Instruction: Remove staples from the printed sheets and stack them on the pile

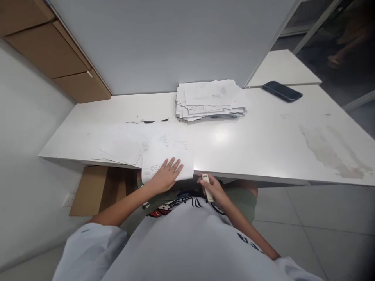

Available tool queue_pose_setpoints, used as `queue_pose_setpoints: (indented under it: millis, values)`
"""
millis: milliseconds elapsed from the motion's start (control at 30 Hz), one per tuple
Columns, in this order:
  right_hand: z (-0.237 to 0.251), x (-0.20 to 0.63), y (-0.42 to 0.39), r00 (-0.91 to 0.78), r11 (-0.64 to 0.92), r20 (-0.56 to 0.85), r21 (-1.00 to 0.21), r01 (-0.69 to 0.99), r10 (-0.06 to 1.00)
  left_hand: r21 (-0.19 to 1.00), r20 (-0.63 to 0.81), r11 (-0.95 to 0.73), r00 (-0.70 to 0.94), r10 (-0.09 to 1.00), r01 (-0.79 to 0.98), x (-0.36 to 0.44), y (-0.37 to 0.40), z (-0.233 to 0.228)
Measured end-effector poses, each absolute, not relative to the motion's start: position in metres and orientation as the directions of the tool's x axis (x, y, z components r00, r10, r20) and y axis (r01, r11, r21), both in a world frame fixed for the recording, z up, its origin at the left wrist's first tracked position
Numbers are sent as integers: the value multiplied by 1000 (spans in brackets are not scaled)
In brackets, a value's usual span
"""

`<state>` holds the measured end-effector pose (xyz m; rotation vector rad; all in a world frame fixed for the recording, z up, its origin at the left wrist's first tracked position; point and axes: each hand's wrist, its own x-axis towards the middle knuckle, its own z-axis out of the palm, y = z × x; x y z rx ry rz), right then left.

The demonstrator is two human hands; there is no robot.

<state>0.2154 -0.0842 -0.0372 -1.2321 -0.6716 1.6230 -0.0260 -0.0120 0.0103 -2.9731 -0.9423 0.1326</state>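
My left hand (166,175) lies flat, fingers spread, on a white printed sheet (183,150) with an oval stamp. That sheet's near edge hangs slightly over the front of the table, and more loose papers (123,150) fan out to its left. In my right hand (216,189), just off the table's front edge, is a small cream stapler (207,189), held upright with the fingers wrapped around it. A gap separates the stapler from the sheet. Farther back stands a thick, uneven stack of papers (209,93).
A white table (258,136) runs along a grey panel (175,43). A dark phone (282,91) lies at the back right, near a stained patch. Cardboard boxes (48,47) stand at the left; an open box (88,191) is beneath the table. Part of another person shows at upper right.
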Motion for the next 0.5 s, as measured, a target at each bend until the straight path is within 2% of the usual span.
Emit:
queue_pose_setpoints:
  millis: [167, 267, 367, 500]
  values:
    - [-21, 219, -94, -70, -303, -322, -764, -569, 944, -42, 51, -840, 841, 539, 541, -18, -24, 13]
    - [-11, 217, -102, -45, -295, -344, -722, -626, 938, -31, 60, -801, 801, 595, 597, -11, -17, 11]
    - [-2, 217, -101, -103, -327, -326, -765, -554, 940, 0, -11, -785, 785, 620, 620, -6, -5, 9]
    - [1, 219, -92, -153, -359, -325, -836, -414, 933, -4, -62, -829, 827, 558, 559, -9, 6, 7]
